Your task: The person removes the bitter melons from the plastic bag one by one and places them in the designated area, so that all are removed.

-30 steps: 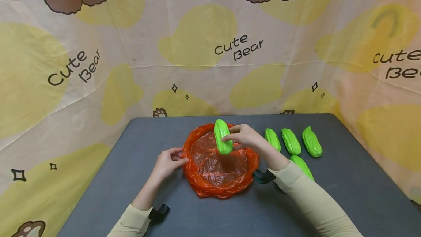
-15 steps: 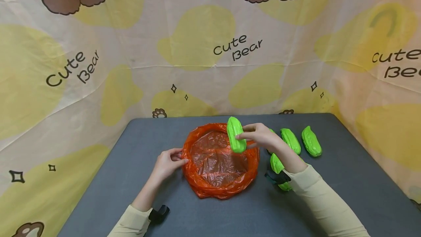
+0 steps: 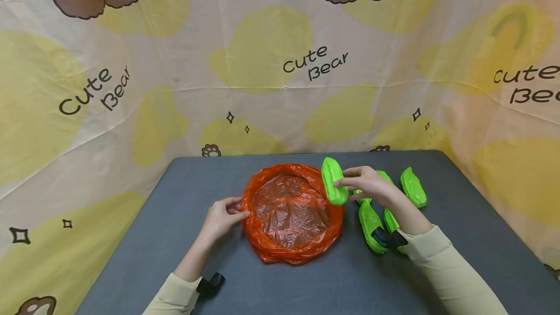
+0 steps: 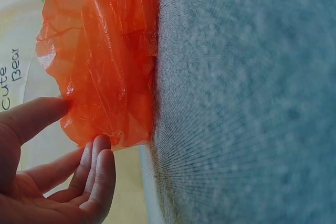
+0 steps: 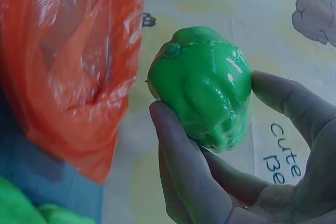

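A red plastic bag stands on the grey table with its mouth rolled open into a round rim. My left hand holds the bag's left rim between thumb and fingers; in the left wrist view the fingertips touch the bag's thin film. Above the right rim, my right hand pinches a glossy, ridged green bitter melon, held nearly upright. The right wrist view shows that melon's lumpy end between the thumb and fingers, apart from the bag.
Several more green bitter melons lie right of the bag, one at the far right and one nearer, partly behind the right wrist's black camera strap. A printed cloth hangs behind the grey table.
My right hand has moved rightward with the bitter melon, from over the middle of the bag to its right rim. My left hand and the bag have stayed in place.
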The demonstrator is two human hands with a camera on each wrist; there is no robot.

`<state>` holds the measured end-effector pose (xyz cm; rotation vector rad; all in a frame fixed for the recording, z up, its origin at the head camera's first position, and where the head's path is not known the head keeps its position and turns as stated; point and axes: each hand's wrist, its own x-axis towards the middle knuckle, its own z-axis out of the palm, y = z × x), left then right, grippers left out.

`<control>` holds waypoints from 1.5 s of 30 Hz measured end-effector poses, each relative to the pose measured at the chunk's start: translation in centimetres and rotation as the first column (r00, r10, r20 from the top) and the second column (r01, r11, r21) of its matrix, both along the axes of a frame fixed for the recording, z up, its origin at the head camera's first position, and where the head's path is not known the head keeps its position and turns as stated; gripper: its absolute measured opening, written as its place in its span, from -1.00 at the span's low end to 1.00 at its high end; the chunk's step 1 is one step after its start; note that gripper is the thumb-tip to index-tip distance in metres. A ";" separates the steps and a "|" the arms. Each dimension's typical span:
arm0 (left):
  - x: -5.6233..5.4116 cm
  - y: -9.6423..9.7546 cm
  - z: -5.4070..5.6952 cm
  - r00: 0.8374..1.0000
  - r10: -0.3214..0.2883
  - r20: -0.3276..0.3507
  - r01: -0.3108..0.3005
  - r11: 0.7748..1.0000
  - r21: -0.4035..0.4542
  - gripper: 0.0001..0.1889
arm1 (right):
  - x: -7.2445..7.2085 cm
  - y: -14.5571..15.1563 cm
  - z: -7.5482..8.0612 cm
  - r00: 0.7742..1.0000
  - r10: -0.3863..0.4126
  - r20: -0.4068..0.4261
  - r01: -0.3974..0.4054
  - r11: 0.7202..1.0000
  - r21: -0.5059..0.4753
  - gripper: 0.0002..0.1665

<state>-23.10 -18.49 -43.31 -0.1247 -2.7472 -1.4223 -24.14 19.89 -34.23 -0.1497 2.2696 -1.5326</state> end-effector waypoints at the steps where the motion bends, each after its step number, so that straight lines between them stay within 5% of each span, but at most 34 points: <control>1: 0.0 0.0 0.0 1.000 0.002 0.001 -0.002 1.000 0.000 -0.49 | 0.1 0.3 0.0 1.000 0.002 0.002 -0.002 1.000 0.000 -0.04; 45: 0.0 -0.1 0.1 1.000 0.007 0.018 -0.007 1.000 -0.004 -0.50 | 3.1 11.6 -1.6 0.997 -0.066 0.033 0.062 0.991 0.117 0.02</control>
